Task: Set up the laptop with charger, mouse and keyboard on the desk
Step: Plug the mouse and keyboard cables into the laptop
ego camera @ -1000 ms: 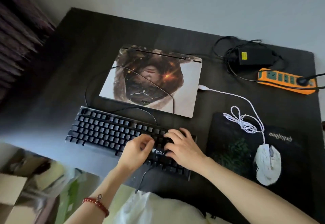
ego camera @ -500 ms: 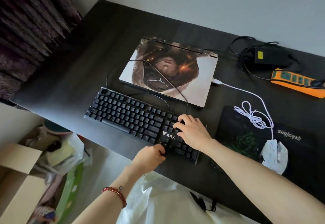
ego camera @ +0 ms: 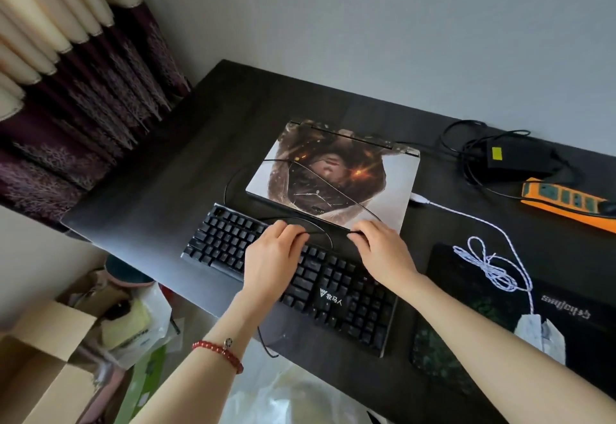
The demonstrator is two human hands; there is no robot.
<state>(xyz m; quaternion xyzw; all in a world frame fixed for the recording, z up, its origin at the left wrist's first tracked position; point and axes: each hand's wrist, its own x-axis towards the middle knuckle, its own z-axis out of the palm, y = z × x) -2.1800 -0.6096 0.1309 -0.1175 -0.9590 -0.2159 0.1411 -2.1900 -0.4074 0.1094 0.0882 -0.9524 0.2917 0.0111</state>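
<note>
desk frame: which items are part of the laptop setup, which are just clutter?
Setup:
- closed laptop
- keyboard and its black cable, which both hands, left hand and right hand, touch
- white mouse on the mouse pad
- charger brick
- orange power strip

Lying about:
- cardboard box
- plastic bags on the floor
- curtain

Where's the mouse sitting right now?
In the head view, the white mouse sits on the dark mouse pad at the desk's right side, right of the keyboard, partly hidden behind the right forearm.
</note>
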